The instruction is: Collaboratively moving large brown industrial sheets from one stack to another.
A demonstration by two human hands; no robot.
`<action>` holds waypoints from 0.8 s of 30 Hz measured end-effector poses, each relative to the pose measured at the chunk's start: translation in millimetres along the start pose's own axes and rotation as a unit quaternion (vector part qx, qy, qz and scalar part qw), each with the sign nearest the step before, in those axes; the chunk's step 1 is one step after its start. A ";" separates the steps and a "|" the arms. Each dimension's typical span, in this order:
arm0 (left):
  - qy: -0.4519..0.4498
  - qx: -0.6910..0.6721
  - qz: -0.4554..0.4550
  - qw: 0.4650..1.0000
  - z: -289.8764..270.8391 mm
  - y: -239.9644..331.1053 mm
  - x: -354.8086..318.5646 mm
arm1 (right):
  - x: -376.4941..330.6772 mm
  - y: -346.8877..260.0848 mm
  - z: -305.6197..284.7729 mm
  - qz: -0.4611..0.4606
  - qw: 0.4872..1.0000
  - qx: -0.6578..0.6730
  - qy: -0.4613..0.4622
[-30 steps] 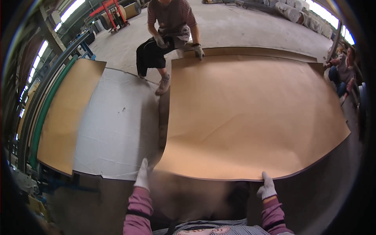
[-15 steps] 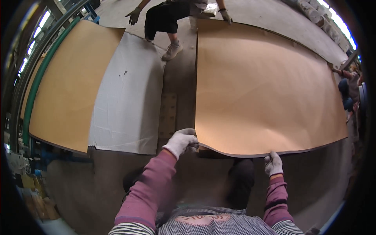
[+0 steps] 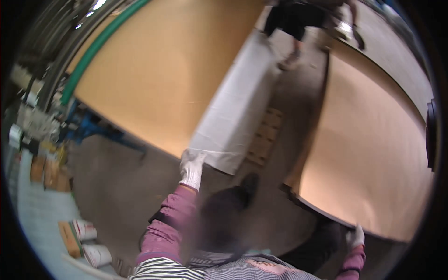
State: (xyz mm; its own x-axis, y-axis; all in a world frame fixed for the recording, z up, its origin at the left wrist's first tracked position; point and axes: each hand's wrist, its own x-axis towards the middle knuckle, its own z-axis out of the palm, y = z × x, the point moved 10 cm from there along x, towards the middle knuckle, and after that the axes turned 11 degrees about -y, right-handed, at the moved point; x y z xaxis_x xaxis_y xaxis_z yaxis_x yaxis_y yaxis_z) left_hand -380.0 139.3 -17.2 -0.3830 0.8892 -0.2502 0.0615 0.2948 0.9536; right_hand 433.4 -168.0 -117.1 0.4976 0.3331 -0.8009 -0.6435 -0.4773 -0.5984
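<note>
Spanning the gap, the wearer's two gloved hands are well apart! Nearest, the right hand [image 3: 356,237] is at the near edge of the right-hand tan sheet [image 3: 368,140], thumb up against the rim, other fingers too obscured to tell whether they pinch. The left hand [image 3: 192,168] is at the near corner of the left-hand tan sheet [image 3: 163,70], right where it meets the white sheet [image 3: 233,112]; blur hides whether those fingers pinch or merely press.

Here's the danger: that right-hand sheet sags at its near-left corner, and a one-sided pull could, I'd judge, crease it. A loose left grip might let its corner slip, or drag the white layer askew. Watch the feet too: a dark shoe [image 3: 250,184] sits just beside the wooden pallet [image 3: 264,137], a likely trip for anyone stepping sideways without looking down.

Farther off, the green roller [image 3: 105,51] runs along the left-hand sheet, and at the far side a co-worker [image 3: 298,23] stands between the sheets, one arm near the right-hand sheet's far edge; uneven timing there could twist it.
</note>
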 end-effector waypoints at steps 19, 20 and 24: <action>-0.227 -0.281 -0.045 0.931 2.3 210.4 -98.6 | -354.2 -12.7 394.9 -0.519 0.512 -0.571 -0.379; -0.261 -0.289 -0.013 0.921 10.9 229.3 -122.8 | -342.1 5.1 394.7 -0.308 0.683 -0.526 -0.402; -0.337 -0.380 -0.004 0.862 47.4 315.9 -192.9 | -365.8 42.0 358.5 -0.107 0.823 -0.325 -0.454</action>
State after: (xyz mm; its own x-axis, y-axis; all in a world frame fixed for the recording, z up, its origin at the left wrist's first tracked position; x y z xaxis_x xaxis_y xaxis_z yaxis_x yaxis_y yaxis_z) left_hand -243.1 77.4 324.3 0.2572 0.9648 -0.0549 -0.6573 0.2163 0.7220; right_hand 15.8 -18.3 142.5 -0.2710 0.7954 -0.5421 -0.0042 -0.5641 -0.8257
